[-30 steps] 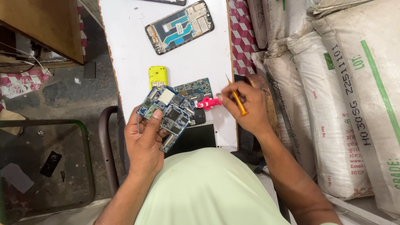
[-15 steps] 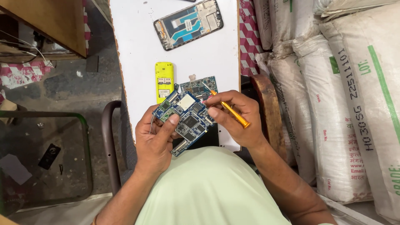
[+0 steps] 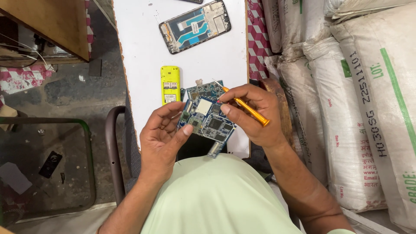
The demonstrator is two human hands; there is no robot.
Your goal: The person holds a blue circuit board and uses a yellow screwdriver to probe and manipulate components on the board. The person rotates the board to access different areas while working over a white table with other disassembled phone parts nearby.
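Note:
My left hand (image 3: 162, 136) holds a blue phone circuit board (image 3: 208, 123) by its lower left edge, thumb on top, just above the near end of the white table (image 3: 143, 52). My right hand (image 3: 253, 115) grips an orange screwdriver (image 3: 245, 108), its thin tip pointing up-left over the board's top edge; the fingertips touch the board's upper right. A second, darker circuit board (image 3: 207, 89) lies on the table right behind the held one.
A yellow phone body (image 3: 170, 83) lies left of the boards. An opened phone frame (image 3: 195, 25) lies at the far end of the table. White sacks (image 3: 355, 99) are stacked at the right. A glass-topped stand (image 3: 43, 160) and a chair arm (image 3: 113, 151) are at the left.
The red tool seen in my right hand a second ago is gone from view. Both hands have drawn together over the blue board, and my right fingers now rest on it.

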